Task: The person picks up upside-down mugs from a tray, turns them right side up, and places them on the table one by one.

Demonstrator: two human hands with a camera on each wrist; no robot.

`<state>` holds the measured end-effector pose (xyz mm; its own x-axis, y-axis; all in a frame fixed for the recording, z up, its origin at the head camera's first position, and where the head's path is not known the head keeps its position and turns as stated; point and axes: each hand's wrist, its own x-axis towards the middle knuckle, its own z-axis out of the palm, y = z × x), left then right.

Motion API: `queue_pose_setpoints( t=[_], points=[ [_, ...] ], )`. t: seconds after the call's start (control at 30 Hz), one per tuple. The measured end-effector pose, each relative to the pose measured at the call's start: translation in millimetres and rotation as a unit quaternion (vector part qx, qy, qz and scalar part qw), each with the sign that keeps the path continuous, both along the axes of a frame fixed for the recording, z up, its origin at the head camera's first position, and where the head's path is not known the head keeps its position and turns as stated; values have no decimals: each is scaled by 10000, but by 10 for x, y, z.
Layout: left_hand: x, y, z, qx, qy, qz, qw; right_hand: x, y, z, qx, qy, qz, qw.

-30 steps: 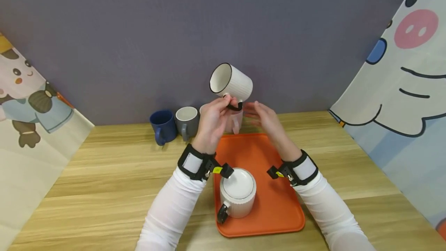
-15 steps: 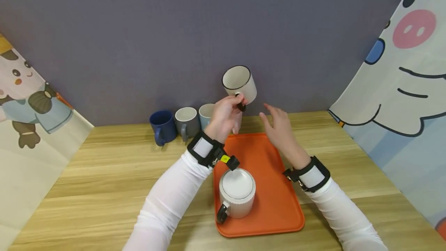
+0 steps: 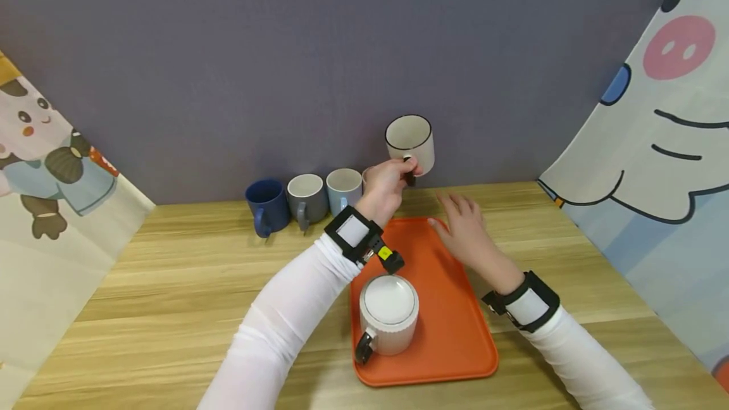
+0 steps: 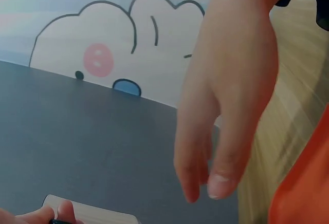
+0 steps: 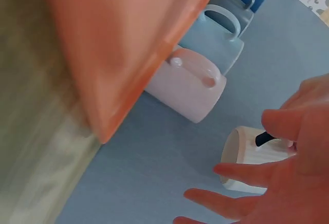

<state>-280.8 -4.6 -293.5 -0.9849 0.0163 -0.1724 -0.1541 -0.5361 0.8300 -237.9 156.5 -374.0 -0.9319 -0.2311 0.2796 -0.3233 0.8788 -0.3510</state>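
Note:
A white mug (image 3: 423,155) with a dark rim hangs in the air near the back wall, its mouth tipped up toward the head camera. My left hand (image 3: 386,188) pinches its black handle (image 3: 409,177). In the left wrist view, only fingertips (image 4: 38,216) and part of that mug show at the bottom. To the right, my right hand (image 3: 469,233) hovers over the tray's back right corner, fingers spread and holding nothing. Another white mug (image 3: 389,309) stands upside down on the orange tray (image 3: 450,334), its black handle pointing front left.
Along the back wall stand a navy mug (image 3: 267,207), a grey mug (image 3: 307,198) and a light blue mug (image 3: 344,188). A pink mug (image 5: 187,88) beside them is mostly hidden by my left hand in the head view. Cartoon-printed panels (image 3: 660,144) flank the wooden table (image 3: 199,296).
The left hand has carried the white mug rightward and slightly down, turning it from sideways to nearly upright. My right hand has drawn away to the right and toward me.

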Motion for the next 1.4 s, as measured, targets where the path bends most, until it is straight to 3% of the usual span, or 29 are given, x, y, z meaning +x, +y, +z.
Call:
queue_pose_setpoints(
  t=[0.23,0.47,0.77,1.03,1.4],
  points=[
    [-72,98,-76,-57,-323,-12,9995,104,136,-78,92,-76,-100,9999],
    [-171,243,-158,57,-515,311,9982,193,268,-148,277,-143,-192,9993],
    [-182,389,-225,3,-671,644,9957,257,331,-196,353,-34,-213,9991],
    [-233,502,-314,82,-829,649,9944,313,397,-226,414,101,-233,9988],
    [-307,499,-473,-314,-901,486,9942,417,507,-246,373,238,-234,9987]
  ],
)
